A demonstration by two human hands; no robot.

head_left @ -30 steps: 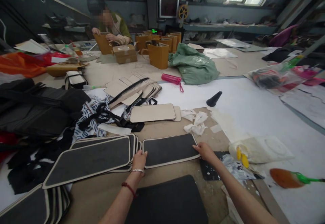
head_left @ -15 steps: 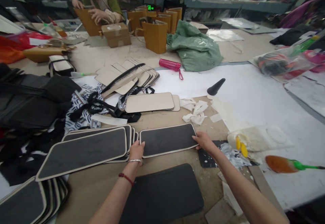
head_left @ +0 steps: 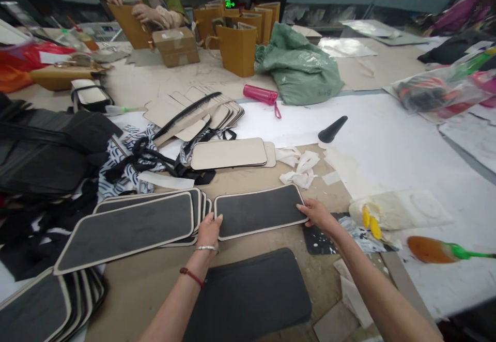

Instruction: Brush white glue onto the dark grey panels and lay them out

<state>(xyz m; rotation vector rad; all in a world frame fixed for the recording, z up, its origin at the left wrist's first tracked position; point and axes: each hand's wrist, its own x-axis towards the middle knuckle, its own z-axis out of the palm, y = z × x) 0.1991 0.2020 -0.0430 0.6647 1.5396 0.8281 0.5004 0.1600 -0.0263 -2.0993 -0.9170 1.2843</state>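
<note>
A dark rectangular panel [head_left: 259, 212] with a pale border and rounded corners lies between my hands. My left hand [head_left: 210, 230] grips its left end, thumb on the edge. At the right end my right hand [head_left: 314, 214] pinches the panel's edge. Left of my left hand is a fanned stack of similar bordered panels [head_left: 132, 231]. Nearer to me, partly behind my left forearm, a plain black panel [head_left: 256, 293] rests on the brown board. Beyond the held piece are two beige panels [head_left: 228, 154], one overlapping the other.
More bordered panels [head_left: 34, 306] are stacked at lower left. A paint-smeared black sheet [head_left: 320, 241] and a bottle of orange liquid [head_left: 430, 249] lie at right. Farther back are a pink cylinder [head_left: 259, 94], a green bag [head_left: 302, 68] and a co-worker [head_left: 155, 6] holding a brown bag piece.
The view has shifted slightly. The right end of the held panel and my right hand have moved a little to the right; my left hand keeps its grip.
</note>
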